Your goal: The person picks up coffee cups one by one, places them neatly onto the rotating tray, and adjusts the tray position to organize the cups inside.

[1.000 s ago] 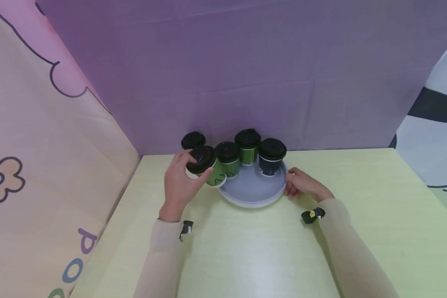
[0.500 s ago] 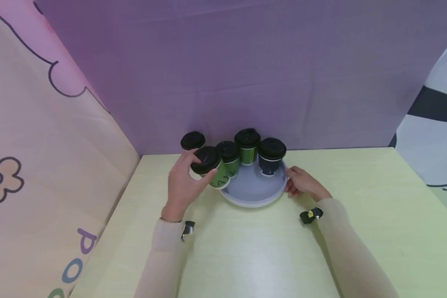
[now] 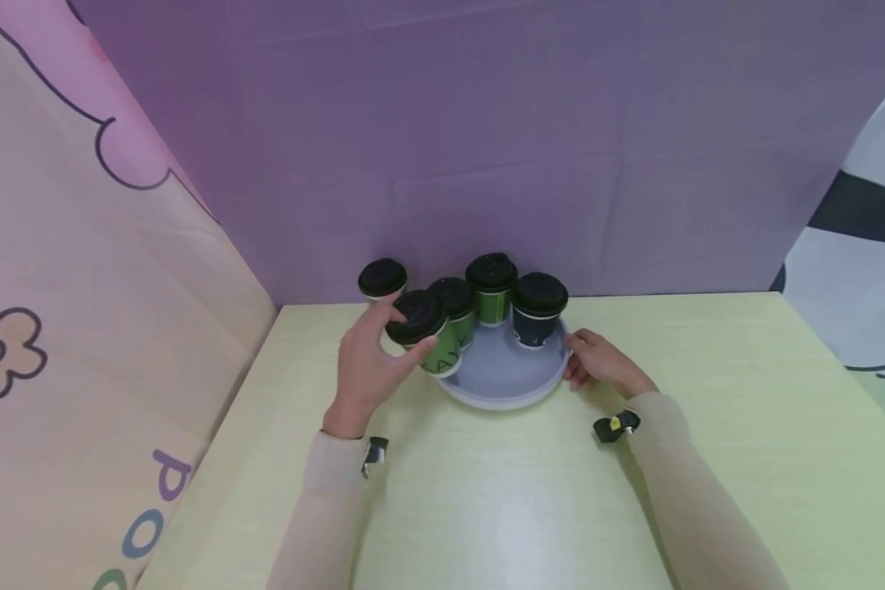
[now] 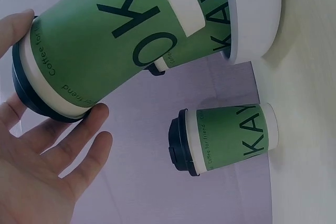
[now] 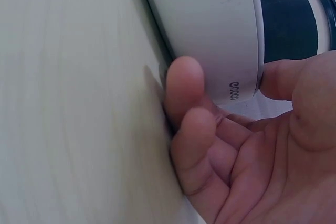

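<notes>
My left hand (image 3: 369,365) holds a green paper coffee cup (image 3: 442,354) by its black lid, thumb on one side and fingers on the other. The cup tilts, its base over the left edge of a round grey-white tray (image 3: 505,378). On the tray stand two green lidded cups, one partly hidden behind the held cup (image 4: 105,40) and one at the back (image 3: 492,306), plus a dark cup (image 3: 535,328) on the right. My right hand (image 3: 601,362) grips the tray's right side, thumb at the rim (image 5: 258,30) and fingers curled low against the wall.
Another green lidded cup (image 4: 231,135) stands on the table left of the tray, partly hidden by my left hand in the head view. A purple cloth (image 3: 442,164) rises at the table's back edge. A patterned cloth (image 3: 118,270) hangs on the left.
My left hand has carried the held cup a little right and toward me, farther over the tray's left edge. My right hand and the tray stay almost in place.
</notes>
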A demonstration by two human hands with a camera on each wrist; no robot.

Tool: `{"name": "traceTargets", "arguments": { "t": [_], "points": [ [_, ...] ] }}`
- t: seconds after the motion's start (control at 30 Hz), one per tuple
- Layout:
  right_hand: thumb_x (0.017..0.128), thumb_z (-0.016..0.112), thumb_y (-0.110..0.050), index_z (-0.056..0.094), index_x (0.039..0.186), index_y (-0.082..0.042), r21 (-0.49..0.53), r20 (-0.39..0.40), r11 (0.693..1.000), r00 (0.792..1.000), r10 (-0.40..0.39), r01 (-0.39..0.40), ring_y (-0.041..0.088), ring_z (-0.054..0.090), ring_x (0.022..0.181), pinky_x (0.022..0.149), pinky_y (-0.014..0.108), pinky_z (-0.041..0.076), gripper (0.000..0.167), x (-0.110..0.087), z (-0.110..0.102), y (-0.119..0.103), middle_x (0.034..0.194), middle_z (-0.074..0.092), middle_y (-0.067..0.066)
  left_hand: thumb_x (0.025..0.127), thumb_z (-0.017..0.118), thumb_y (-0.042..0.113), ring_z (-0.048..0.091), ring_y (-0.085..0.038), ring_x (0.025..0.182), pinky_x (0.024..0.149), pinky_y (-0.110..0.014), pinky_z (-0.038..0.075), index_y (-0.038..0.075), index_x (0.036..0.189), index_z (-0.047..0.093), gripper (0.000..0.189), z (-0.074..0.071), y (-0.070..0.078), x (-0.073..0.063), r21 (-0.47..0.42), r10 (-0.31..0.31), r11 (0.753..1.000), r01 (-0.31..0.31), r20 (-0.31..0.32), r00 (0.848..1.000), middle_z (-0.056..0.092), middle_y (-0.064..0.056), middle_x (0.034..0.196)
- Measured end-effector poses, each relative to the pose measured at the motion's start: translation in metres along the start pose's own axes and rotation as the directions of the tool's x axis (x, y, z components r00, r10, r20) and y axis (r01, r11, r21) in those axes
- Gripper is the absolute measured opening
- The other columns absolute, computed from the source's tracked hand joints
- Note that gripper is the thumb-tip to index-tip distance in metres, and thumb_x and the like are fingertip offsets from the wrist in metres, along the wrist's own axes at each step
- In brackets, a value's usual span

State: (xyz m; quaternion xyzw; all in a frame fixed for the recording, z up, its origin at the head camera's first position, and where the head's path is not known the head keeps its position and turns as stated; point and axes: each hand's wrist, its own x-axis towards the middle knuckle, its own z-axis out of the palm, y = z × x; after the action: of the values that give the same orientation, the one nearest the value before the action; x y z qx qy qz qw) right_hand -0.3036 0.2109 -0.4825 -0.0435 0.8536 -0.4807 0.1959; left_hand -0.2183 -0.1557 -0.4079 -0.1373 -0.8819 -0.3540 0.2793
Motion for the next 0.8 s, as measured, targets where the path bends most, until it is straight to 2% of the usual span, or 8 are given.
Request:
{"name": "traceTargets", "arguments": {
  "t": [0.33, 0.5, 0.8],
  "points": [
    [0.112, 0.03, -0.033, 0.044, 0.132, 0.005, -0.006, 0.005, 1.0, 1.0, 0.004, -0.004, 0.017, 0.066, 0.066, 0.062, 0.031, 0.055, 0.045, 0.0, 0.0, 0.0, 0.084, 0.066, 0.008, 0.081, 0.086, 0.042, 0.057, -0.031, 0.136, 0.111, -0.048, 0.048, 0.006, 0.103, 0.066, 0.047, 0.002, 0.001, 0.0, 0.007, 0.022, 1.0, -0.022, -0.005, 1.0, 0.06, -0.014, 0.146],
    [0.111, 0.031, -0.032, 0.045, 0.13, 0.005, -0.013, 0.015, 1.0, 1.0, -0.003, 0.004, 0.017, 0.066, 0.067, 0.063, 0.031, 0.055, 0.044, 0.001, -0.001, 0.001, 0.085, 0.067, 0.009, 0.08, 0.087, 0.042, 0.058, -0.03, 0.135, 0.11, -0.047, 0.049, 0.006, 0.104, 0.066, 0.048, 0.004, 0.002, 0.0, 0.024, 0.019, 1.0, -0.018, -0.006, 1.0, 0.061, -0.012, 0.145],
    [0.109, 0.032, -0.026, 0.044, 0.126, 0.007, 0.006, 0.054, 0.999, 0.998, -0.045, 0.044, 0.017, 0.068, 0.065, 0.062, 0.031, 0.056, 0.038, -0.002, -0.002, 0.001, 0.082, 0.07, 0.009, 0.079, 0.087, 0.044, 0.059, -0.03, 0.133, 0.106, -0.047, 0.051, 0.006, 0.103, 0.067, 0.049, 0.011, 0.003, -0.001, 0.037, 0.054, 0.998, -0.053, -0.03, 0.998, 0.061, -0.011, 0.146]
  ]
}}
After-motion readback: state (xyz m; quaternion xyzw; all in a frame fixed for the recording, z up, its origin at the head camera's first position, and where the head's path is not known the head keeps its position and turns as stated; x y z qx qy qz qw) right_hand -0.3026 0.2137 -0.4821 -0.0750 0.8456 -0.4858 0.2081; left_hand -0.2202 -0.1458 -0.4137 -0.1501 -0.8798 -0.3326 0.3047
